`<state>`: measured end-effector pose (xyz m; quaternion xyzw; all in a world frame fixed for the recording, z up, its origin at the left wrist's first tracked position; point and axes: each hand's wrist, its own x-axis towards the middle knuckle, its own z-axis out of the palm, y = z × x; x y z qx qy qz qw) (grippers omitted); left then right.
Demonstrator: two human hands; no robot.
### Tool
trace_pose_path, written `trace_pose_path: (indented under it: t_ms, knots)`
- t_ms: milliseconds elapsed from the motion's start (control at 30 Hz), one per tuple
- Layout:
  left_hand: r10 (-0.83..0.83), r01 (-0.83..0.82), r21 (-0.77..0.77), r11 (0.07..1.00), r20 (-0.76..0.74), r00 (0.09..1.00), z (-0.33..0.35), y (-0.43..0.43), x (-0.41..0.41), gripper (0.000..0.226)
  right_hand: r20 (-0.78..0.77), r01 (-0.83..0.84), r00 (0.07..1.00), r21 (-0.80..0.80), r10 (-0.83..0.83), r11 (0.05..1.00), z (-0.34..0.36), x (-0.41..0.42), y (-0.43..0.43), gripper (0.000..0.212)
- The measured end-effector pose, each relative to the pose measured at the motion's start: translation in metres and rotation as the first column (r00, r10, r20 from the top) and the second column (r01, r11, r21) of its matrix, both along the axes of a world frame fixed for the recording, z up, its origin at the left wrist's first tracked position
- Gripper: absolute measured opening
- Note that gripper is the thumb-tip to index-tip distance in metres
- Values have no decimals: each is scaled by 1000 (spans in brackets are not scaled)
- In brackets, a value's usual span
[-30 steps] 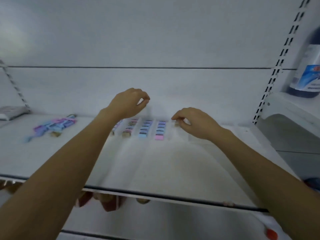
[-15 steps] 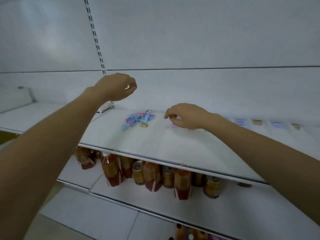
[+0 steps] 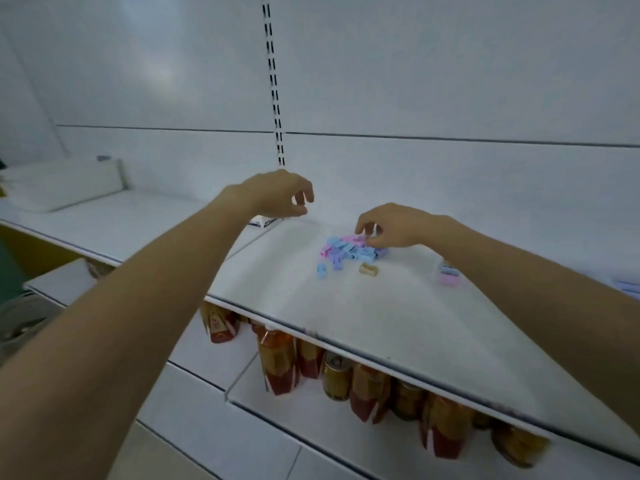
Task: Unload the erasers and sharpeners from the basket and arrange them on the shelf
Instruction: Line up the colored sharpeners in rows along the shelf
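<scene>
The right hand (image 3: 398, 225) reaches over the white shelf (image 3: 346, 306) and its curled fingertips pinch at the top of a loose pile of small sharpeners (image 3: 346, 252) in pale blue, pink and lilac, which lies toward the back of the shelf board. A single tan sharpener (image 3: 368, 269) lies just in front of the pile, apart from it. To the right, partly hidden behind the right forearm, a short row of erasers (image 3: 449, 275) in pink and blue rests on the same shelf. The left hand (image 3: 277, 194) hovers above the shelf to the left of the pile, its fingers curled toward the thumb; I cannot tell whether it pinches anything small. Just under it a small white box (image 3: 261, 223) lies at the back of the shelf. On the shelf below stand bottles (image 3: 277, 362) of amber drink with red labels and golden cans (image 3: 336, 375)
</scene>
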<state>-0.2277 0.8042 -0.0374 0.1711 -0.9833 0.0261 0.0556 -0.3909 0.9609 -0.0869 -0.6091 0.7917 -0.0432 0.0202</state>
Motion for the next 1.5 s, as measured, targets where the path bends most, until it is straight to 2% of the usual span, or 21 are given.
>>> trace_pose_path:
  t_ms: [200,367,667,800,967,1100,1200,1367,1500]
  knots:
    - [-65,70,-28,997,163,984,-18,-24,-51,26,27,8,1000,39,-9,999,5,-33,-46,24]
    - [-208,210,24,977,275,939,-41,-35,-80,27,40,19,999,116,-24,993,-3,-38,-62,25]
    - [-455,439,120,890,284,844,-59,-49,-105,24,15,149,988,122,-152,981,-16,-29,-72,19]
    - [-513,483,174,858,284,810,-59,-60,-112,22,15,225,974,109,-228,968,-17,-22,-75,16]
    - [-531,480,229,847,309,789,-59,-70,-112,34,9,323,946,44,-324,945,-22,-10,-70,6]
    - [-584,522,269,810,284,760,-65,-78,-110,37,59,395,918,-55,-392,917,-24,-2,-63,25]
    - [-620,582,214,785,251,743,-69,-79,-110,29,70,418,908,-83,-414,904,-25,2,-60,41]
    - [-631,603,196,773,145,762,-77,-84,-108,24,59,452,892,-116,-449,884,-28,12,-55,30]
    - [-617,596,252,762,6,787,-82,-88,-105,23,207,505,863,-294,-461,812,-33,17,-51,21]
